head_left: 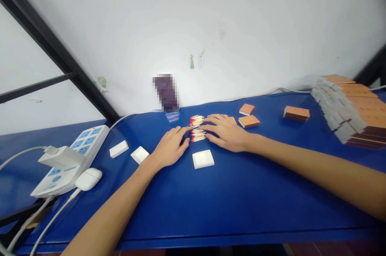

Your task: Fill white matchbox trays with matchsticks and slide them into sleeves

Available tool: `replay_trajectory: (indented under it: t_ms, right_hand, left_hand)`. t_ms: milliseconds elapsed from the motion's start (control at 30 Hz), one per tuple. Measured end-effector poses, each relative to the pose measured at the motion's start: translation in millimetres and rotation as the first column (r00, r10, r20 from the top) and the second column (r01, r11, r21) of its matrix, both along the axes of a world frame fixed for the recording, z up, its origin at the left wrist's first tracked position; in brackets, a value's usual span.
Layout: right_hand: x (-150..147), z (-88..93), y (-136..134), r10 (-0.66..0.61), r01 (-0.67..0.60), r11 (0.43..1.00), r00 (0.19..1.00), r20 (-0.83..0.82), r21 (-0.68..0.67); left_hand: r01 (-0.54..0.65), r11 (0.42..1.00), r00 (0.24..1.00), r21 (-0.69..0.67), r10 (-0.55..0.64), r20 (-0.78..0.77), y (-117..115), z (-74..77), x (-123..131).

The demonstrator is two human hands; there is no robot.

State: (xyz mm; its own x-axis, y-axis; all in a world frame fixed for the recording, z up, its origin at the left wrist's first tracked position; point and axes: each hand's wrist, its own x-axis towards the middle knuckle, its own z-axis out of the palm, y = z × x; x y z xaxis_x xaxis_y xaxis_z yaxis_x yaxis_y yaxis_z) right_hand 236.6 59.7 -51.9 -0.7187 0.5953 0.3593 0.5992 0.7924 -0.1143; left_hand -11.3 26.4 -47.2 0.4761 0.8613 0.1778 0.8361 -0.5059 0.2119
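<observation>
A small pile of red-tipped matches [196,128] lies on the blue table [229,199] near the wall. My left hand [170,145] rests palm down, its index finger stretched to the red tips from the left. My right hand [224,130] lies flat over the other ends of the matches, fingers spread. Neither hand grips anything. A white inner matchbox tray [203,159] sits just in front of the pile, between my hands.
Two more white trays [118,148] [140,154] lie to the left. Orange matchbox sleeves [249,121] [296,113] lie at the back right, with a large stack of them [351,109] at the far right. A power strip [70,157], charger and earbud case [88,178] sit at the left.
</observation>
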Motion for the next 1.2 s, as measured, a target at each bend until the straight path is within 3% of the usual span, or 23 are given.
replay_trajectory:
  t_ms: [300,667,900,1200]
  right_hand:
    - [-1.3,-3.6,1.2,-0.083,0.08,0.996,0.995,0.052,0.043]
    - [-0.3,-2.8,1.1,-0.08,0.08,0.997,0.996,0.026,0.003]
    - [-0.8,-1.7,1.0,-0.052,0.052,0.999,0.998,0.037,0.009]
    - [-4.4,4.3,-2.2,-0.078,0.079,0.997,0.995,0.065,-0.009]
  left_hand:
    - [-0.026,1.0,0.999,0.004,0.026,-0.039,0.4,-0.1,1.2]
    - [0.015,1.0,0.998,0.008,-0.014,-0.057,0.7,0.6,-0.6]
    - [-0.055,0.998,0.998,-0.025,0.054,-0.033,2.1,-0.2,1.3]
    - [-0.031,0.999,0.998,-0.03,0.03,-0.048,3.3,1.8,0.1]
